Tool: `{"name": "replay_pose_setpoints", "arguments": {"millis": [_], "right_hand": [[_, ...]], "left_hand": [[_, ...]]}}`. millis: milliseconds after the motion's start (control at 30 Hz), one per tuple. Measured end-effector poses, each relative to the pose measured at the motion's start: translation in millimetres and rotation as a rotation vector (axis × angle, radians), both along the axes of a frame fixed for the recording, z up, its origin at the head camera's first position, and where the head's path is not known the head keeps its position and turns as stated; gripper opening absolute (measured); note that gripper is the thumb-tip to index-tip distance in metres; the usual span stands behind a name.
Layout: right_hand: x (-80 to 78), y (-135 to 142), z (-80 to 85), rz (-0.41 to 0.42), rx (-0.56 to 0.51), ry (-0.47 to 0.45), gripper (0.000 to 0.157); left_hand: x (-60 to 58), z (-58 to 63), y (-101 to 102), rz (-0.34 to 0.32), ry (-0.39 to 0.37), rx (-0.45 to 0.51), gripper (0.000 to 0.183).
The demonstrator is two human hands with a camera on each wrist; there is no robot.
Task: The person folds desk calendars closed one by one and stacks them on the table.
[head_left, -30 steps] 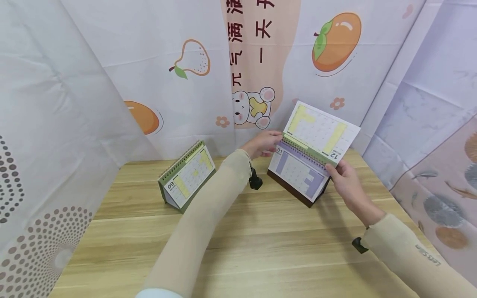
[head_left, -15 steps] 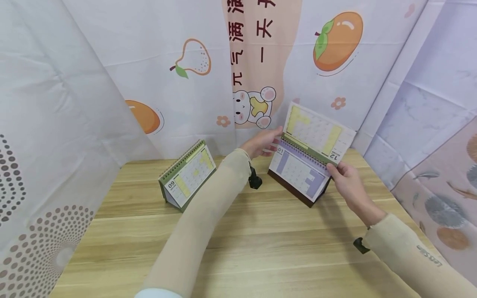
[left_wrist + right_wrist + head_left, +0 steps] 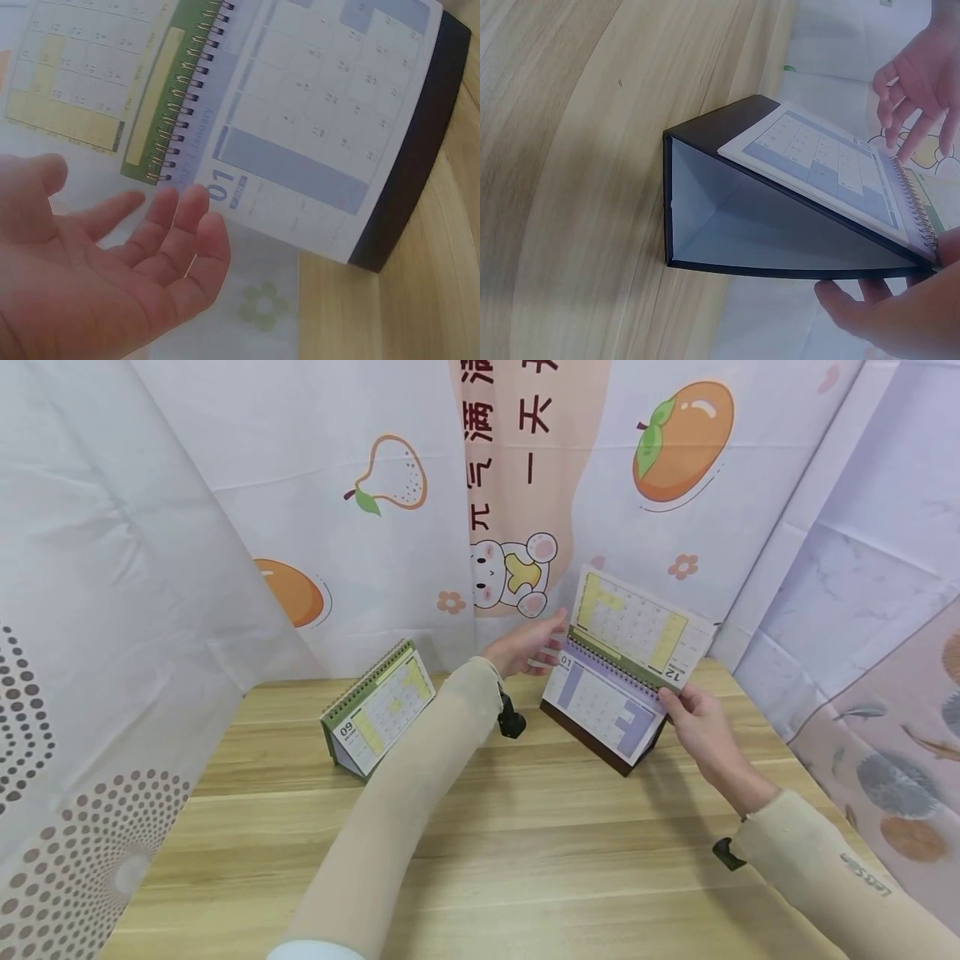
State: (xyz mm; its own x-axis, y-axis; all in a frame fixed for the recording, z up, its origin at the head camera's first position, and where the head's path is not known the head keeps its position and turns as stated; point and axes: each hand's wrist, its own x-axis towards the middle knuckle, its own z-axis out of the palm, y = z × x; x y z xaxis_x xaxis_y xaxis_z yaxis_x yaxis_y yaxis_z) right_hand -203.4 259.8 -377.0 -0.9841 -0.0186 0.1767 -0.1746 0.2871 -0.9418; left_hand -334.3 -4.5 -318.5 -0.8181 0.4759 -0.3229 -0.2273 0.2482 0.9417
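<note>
A spiral-bound desk calendar (image 3: 596,702) stands upright at the table's back right, its purple January page marked 01 facing me. Above the coil rises a turned-up green and yellow page (image 3: 633,618), marked 12 upside down. My right hand (image 3: 701,727) holds the right end of the binding, thumb in front and fingers behind the stand, as the right wrist view shows. Beside the coil's left end is my left hand (image 3: 525,647), holding nothing. In the left wrist view its relaxed fingers (image 3: 161,217) spread close to the 01 corner, palm visible.
A second desk calendar (image 3: 386,710), green with page 09, stands at the back left, partly behind my left forearm. The wooden table (image 3: 525,843) ends at a printed cloth backdrop (image 3: 300,485) right behind both calendars. Another cloth (image 3: 885,710) hangs on the right.
My left fingers have come off the page edge and spread beside the coil. The turned-up page has dropped back slightly. My right hand keeps its hold, nearly still.
</note>
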Motion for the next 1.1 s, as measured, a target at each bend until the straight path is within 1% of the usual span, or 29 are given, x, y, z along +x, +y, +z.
{"name": "replay_pose_setpoints", "arguments": {"millis": [267, 467, 633, 867, 1100], "right_hand": [[-1.4, 2, -0.9, 0.012, 0.0, 0.008, 0.048], [-0.5, 3, -0.9, 0.009, 0.042, 0.016, 0.047], [1.9, 2, -0.9, -0.01, 0.073, 0.027, 0.046], [3.2, 0, -2.8, -0.017, 0.086, 0.095, 0.043], [2.4, 1, -4.8, -0.021, 0.154, 0.15, 0.04]], "left_hand": [[-2.0, 5.4, -5, 0.022, -0.051, 0.05, 0.067], [-4.3, 5.9, -10, 0.002, -0.06, 0.052, 0.071], [-3.2, 7.6, -12, -0.021, -0.08, 0.065, 0.076], [-1.7, 6.2, -12, -0.029, -0.092, 0.03, 0.081], [-2.4, 2.3, -13, -0.037, -0.091, 0.044, 0.083]]}}
